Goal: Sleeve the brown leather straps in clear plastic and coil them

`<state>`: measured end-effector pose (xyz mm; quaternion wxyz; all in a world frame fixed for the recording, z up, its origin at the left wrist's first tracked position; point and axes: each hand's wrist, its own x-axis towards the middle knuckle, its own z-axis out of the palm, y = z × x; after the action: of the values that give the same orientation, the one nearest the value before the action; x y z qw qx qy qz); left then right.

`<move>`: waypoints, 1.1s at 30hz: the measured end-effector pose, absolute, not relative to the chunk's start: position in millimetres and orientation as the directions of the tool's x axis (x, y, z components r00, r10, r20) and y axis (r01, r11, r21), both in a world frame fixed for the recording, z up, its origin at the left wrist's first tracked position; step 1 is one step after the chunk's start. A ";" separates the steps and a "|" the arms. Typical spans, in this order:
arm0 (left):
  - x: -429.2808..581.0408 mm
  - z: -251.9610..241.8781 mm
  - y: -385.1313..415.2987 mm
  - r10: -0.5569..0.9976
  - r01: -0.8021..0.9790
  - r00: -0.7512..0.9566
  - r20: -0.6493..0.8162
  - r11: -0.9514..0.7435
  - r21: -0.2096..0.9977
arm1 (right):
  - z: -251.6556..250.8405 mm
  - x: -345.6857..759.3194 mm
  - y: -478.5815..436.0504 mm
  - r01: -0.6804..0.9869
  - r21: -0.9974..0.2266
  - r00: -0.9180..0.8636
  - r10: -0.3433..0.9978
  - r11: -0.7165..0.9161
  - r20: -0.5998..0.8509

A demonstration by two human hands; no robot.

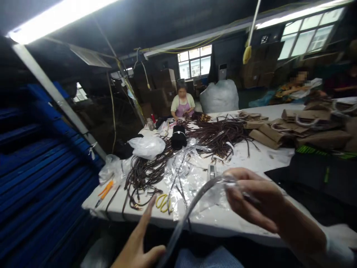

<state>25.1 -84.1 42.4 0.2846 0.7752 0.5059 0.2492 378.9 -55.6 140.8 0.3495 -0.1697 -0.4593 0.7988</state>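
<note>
My right hand (252, 199) is closed on a long strap in a clear plastic sleeve (192, 204), held above the near edge of the white table (251, 158). The sleeved strap runs down and left past my left hand (138, 242). That hand is low at the table's front edge with the forefinger stretched out and the thumb beside the strap, holding nothing that I can see. Yellow-handled scissors (164, 202) lie just beyond the left fingertip. Piles of dark brown straps (220, 134) and crumpled clear wrappers (184, 171) cover the table's middle.
Stacked blue panels (41, 167) fill the left. An orange-handled tool (105, 190) lies at the table's left corner. Brown paper bags (301, 126) pile at right, a black bag (178, 137) in the middle. One person sits at the far end (182, 104), another at back right (298, 83).
</note>
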 end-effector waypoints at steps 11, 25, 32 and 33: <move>100.9 38.7 -110.9 0.945 0.024 0.289 0.151 -0.165 0.986 | 90.5 277.1 -109.6 -0.681 -0.673 -0.428 0.903 -0.289 0.046; 133.0 51.7 -148.1 0.854 -0.394 0.446 -0.266 0.455 0.798 | 25.8 340.7 -92.8 0.378 -0.700 -0.297 0.796 0.606 0.528; 133.0 31.5 -132.6 0.733 -0.383 0.582 -0.353 0.630 0.676 | -7.7 366.3 -125.7 0.598 -0.405 -0.620 0.720 0.691 0.313; 132.1 27.0 -128.5 0.715 -0.349 0.600 -0.359 0.638 0.686 | -7.4 365.9 -130.8 0.639 -0.351 -0.634 0.727 0.684 0.262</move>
<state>132.1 -128.5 27.0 0.8471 0.2871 0.3185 0.3140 365.9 -130.8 -7.4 0.1942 -0.3809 -0.8969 0.1132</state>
